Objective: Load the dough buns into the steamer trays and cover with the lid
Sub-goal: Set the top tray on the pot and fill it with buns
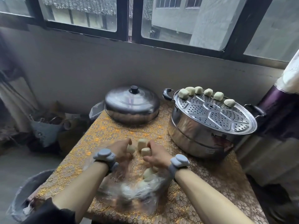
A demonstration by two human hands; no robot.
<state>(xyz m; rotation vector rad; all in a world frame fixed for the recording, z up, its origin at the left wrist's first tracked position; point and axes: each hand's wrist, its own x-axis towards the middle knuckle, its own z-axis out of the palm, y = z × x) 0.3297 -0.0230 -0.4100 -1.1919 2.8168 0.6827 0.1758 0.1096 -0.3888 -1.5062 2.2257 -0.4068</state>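
A steel steamer pot (pixel 199 135) stands at the table's right, topped by a perforated tray (pixel 215 115). Several dough buns (pixel 218 95) line the tray's far rim. The domed lid (pixel 131 105) with a black knob rests on the table at the back middle. My left hand (pixel 123 151) grips a pale bun (pixel 130 149) at mid-table. My right hand (pixel 155 155) grips another bun (pixel 145 151). A third bun (pixel 142 143) stands between them. More buns (pixel 148 172) lie in a clear plastic bag (pixel 137 189) under my wrists.
The table carries a gold patterned cloth (pixel 202 183). A bin with a plastic liner (pixel 21 202) sits at the lower left, beside the table. Bags and clutter (pixel 47 125) lie on the floor at the left. A wall and window run behind the table.
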